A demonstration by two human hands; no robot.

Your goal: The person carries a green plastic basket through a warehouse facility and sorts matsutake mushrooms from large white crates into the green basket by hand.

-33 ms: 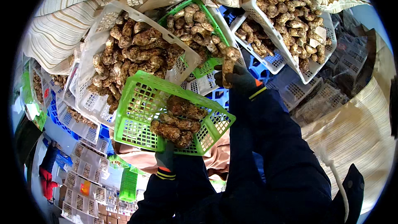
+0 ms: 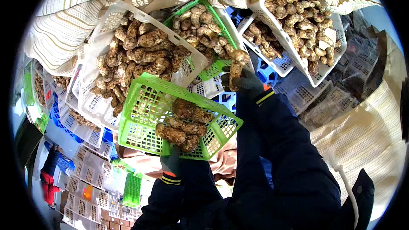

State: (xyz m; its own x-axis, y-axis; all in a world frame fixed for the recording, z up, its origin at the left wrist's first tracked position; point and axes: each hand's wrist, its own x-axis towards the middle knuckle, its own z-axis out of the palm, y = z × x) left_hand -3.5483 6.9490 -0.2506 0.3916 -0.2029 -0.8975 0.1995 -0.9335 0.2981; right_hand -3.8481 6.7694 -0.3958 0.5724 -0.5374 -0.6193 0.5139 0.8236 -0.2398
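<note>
My left hand, in a dark glove, grips the near side of a small green plastic basket, its fingers partly hidden by it. Inside the tilted basket lie a few large, brown, scaly mushrooms, side by side. My right hand, also gloved, is closed around the stem of a single thick mushroom. That mushroom stands roughly upright, cap at the far end, just beyond the basket's right corner. Behind the green basket is a big white crate heaped with similar mushrooms.
Another green crate of mushrooms sits farther back. At the far right are a large white crate full of mushrooms and a smaller white crate. Striped cloth drapes around the crates. A person in red is at lower left, near stacked crates.
Almost nothing differs. The mushroom in my right hand has shifted very slightly to the right, its cap tipping a little; the green basket has moved a hair to the right.
</note>
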